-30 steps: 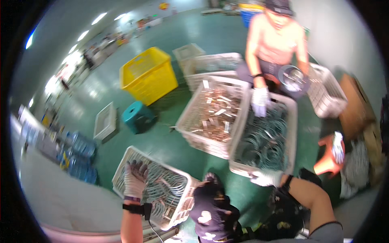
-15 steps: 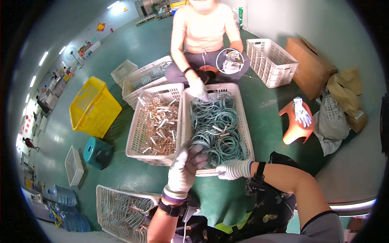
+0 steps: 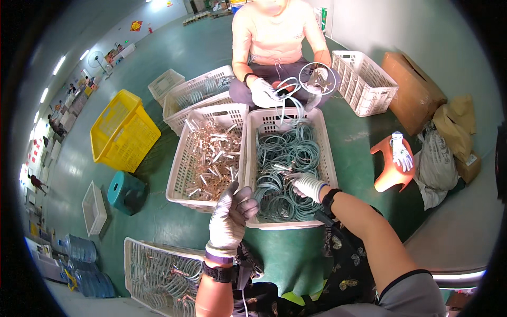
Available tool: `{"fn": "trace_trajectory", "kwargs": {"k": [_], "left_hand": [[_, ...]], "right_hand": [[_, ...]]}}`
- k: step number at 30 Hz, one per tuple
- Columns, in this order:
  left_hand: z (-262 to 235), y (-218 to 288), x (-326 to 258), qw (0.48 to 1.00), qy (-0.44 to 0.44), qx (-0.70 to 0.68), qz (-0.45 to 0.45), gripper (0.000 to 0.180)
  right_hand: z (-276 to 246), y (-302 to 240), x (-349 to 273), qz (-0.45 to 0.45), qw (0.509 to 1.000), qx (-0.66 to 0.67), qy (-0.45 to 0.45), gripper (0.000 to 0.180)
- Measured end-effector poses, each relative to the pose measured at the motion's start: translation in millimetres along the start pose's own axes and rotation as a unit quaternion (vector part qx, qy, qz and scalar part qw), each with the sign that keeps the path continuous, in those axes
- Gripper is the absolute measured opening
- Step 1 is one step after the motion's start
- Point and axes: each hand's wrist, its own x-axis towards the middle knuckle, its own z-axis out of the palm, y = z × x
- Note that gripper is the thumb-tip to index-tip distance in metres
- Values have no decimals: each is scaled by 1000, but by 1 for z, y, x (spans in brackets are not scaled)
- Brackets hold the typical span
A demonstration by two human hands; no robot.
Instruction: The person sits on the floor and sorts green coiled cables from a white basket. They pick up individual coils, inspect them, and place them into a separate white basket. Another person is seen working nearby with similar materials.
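In a white and grey glove, my left hand is raised at the near edge of two crates. Its fingers are loosely curled, apart from the thumb, with nothing visible between them. My right hand, gloved too, reaches into the right crate. Its fingers are bent down among grey-green tube coils, beside a small white piece; what they grip is hidden. Copper-coloured thin parts and white tubes fill the left crate.
Opposite sits a co-worker whose gloved hand holds a tube coil. An orange stool with a glove stands right. Yellow basket, teal stool and another coil crate lie left. Cardboard box is behind.
My right hand has moved from the right crate's near edge in over the coils. My left hand has shifted slightly left. The co-worker has lifted a tube coil out of the crate.
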Motion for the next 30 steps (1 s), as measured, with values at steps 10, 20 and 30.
{"fn": "trace_trajectory", "kwargs": {"k": [10, 20, 30], "left_hand": [[9, -5, 8, 1000, -12, -13, 6, 44], [33, -30, 26, 991, -38, 117, 43, 52], [29, -49, 51, 460, 33, 816, 348, 100]], "right_hand": [[-73, -29, -50, -137, 965, 221, 12, 16], [-56, -48, -55, -206, 935, 289, -4, 13], [-4, -87, -132, -331, 937, 26, -109, 16]]}}
